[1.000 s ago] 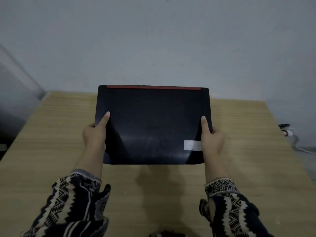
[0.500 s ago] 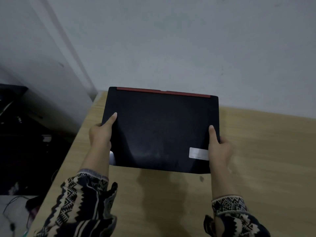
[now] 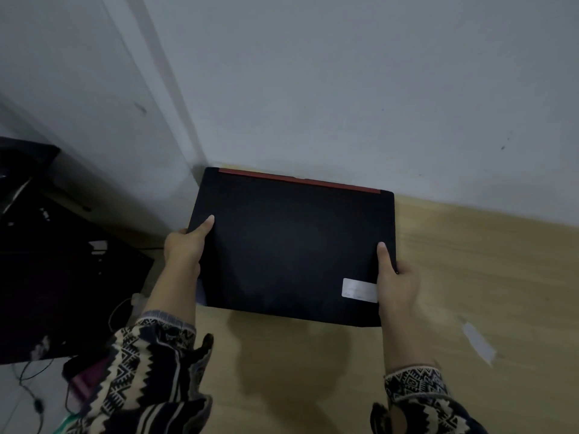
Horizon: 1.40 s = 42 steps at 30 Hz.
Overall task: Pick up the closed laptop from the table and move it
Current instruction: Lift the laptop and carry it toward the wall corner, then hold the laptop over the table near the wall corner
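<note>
The closed black laptop (image 3: 294,245) is held above the wooden surface (image 3: 470,292), its shadow falling on the wood below its near edge. The left hand (image 3: 185,249) has a closed grip on the left edge, thumb on the lid; the right hand (image 3: 396,285) grips the right edge beside a pale sticker (image 3: 358,290). The red-trimmed far edge sits near the grey wall (image 3: 344,89). The laptop's left side overhangs the surface's left edge, over dark equipment (image 3: 56,261) and cables below. Bare wood stretches to the right.
</note>
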### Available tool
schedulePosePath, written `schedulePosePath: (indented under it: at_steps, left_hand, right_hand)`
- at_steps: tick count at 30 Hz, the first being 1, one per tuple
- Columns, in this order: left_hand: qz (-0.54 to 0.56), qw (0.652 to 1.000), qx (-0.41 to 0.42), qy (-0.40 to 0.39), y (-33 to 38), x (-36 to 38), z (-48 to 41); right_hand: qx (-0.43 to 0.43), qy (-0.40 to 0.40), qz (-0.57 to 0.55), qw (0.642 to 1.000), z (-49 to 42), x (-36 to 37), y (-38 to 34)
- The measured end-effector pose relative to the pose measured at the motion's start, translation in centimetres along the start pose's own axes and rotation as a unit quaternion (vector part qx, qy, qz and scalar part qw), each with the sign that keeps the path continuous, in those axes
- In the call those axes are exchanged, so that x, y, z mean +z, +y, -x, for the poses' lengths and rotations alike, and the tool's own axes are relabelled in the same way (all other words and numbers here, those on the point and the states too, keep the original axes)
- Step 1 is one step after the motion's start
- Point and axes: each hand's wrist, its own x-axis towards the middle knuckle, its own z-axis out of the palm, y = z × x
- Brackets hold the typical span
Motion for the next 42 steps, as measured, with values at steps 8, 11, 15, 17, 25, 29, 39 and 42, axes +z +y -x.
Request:
schedulePosePath:
  at_steps: [8,11,15,17,25,29,39,42]
  left_hand:
    - [-0.039,0.999,-0.001,-0.028,0.2,2.8,-3.6]
    - [-0.041,0.999,0.000,-0.022,0.0,3.5,-4.3]
    - [-0.100,0.995,0.023,0.014,-0.3,4.0,-5.5]
    - [-0.135,0.990,0.033,0.035,-0.4,4.1,-5.9]
    - [-0.201,0.972,0.070,0.101,0.3,3.5,-6.9]
    - [-0.196,0.971,0.081,0.110,-0.2,3.3,-7.5]
    - [-0.180,0.971,0.099,0.127,0.1,3.9,-7.6]
    - [-0.197,0.964,0.124,0.129,-0.4,3.9,-8.0]
  right_hand:
    - [0.022,0.007,0.039,0.999,-2.6,2.1,0.2]
    - [0.020,0.002,0.054,0.998,-3.3,2.7,0.2]
    - [0.024,0.000,0.068,0.997,-4.0,3.4,-0.1]
    - [0.023,-0.005,0.074,0.997,-4.2,3.7,-0.2]
    - [0.004,-0.023,0.106,0.994,-3.6,5.6,-0.5]
    - [-0.007,-0.013,0.118,0.993,-3.3,6.2,-0.6]
    - [-0.039,-0.005,0.108,0.993,-2.6,6.5,-0.6]
    - [-0.050,-0.008,0.126,0.991,-2.6,6.5,-0.7]
